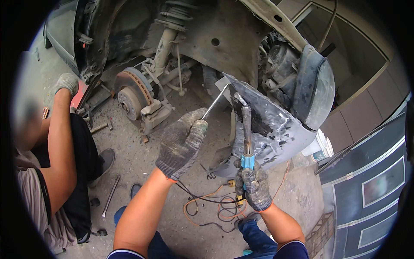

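My left hand [182,142], in a grey work glove, grips a thin metal rod [217,101] whose tip rests against the dented grey bumper panel [276,129]. In a matching glove, my right hand [254,185] holds a soldering-type iron with a blue handle [247,160]. Its dark shaft [246,125] points up onto the same panel, close to the rod's tip. A black cord [202,198] runs from the tool down toward the ground.
A car stands with its wheel off, showing the brake disc [131,93] and strut [166,39]. Another person [56,164] crouches at left, gloved hand [67,82] on the car. Orange cable [215,211], a hammer [101,127] and a bar [111,196] lie on the concrete. A white bucket [321,146] stands right.
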`<state>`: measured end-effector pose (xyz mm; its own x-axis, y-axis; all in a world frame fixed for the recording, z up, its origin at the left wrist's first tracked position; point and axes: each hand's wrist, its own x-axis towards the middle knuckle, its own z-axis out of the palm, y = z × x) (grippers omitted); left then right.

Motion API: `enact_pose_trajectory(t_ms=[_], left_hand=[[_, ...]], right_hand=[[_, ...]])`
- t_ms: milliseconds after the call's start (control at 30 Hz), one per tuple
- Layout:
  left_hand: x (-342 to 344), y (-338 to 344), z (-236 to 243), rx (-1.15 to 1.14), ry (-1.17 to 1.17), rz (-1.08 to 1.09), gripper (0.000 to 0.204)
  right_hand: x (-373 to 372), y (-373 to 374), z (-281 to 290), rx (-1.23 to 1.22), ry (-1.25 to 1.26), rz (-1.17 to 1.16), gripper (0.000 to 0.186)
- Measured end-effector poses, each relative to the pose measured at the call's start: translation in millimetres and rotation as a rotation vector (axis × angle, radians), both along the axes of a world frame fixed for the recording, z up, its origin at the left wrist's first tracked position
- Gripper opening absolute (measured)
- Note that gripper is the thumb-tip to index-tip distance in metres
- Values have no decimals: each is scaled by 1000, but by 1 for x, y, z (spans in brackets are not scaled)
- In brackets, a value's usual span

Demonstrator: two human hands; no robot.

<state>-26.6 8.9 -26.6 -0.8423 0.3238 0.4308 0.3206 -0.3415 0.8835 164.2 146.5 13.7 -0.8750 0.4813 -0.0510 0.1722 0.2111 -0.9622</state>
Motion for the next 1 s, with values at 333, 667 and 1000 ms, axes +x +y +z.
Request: enact_pose_trajectory(t_ms=[333, 667, 1000], left_hand=[[1, -1, 2, -3, -56, -43, 29], [0, 4, -5, 35, -17, -18, 31], [0, 1, -1, 8, -18, -19, 30]], right_hand=[[-16, -1, 4, 54, 25, 28, 46], [-10, -8, -4, -61, 39, 26, 49], [-19, -2, -2, 3, 36, 47, 44]])
